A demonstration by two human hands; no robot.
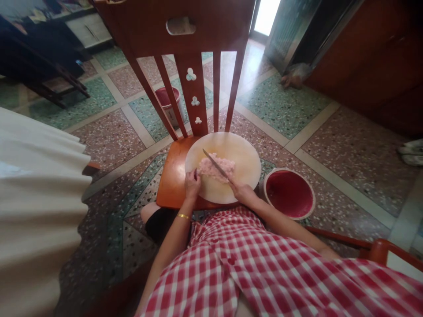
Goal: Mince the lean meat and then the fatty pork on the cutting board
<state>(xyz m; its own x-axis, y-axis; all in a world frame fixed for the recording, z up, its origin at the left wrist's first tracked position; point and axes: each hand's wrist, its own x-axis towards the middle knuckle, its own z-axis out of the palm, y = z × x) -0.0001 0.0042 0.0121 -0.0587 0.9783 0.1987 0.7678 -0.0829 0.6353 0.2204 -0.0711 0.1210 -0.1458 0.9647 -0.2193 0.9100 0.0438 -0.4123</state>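
Note:
A round, pale cutting board (246,160) lies on the seat of a wooden chair (173,165). Spread over its middle is a patch of pink minced meat (211,171). My right hand (243,192) is closed round the handle of a knife (216,164), whose blade lies slantwise across the meat with its tip toward the far left. At the board's left edge, my left hand (192,185) has its fingers curled on the rim, close to the meat. A small dark spot shows by those fingers; I cannot make out what it is.
To the right of the board stands a bucket with a red inside (291,193). A second bucket (168,99) is behind the chair's slatted back (194,39). Cream cloth (36,198) hangs at the left. An armrest (380,251) is at the lower right.

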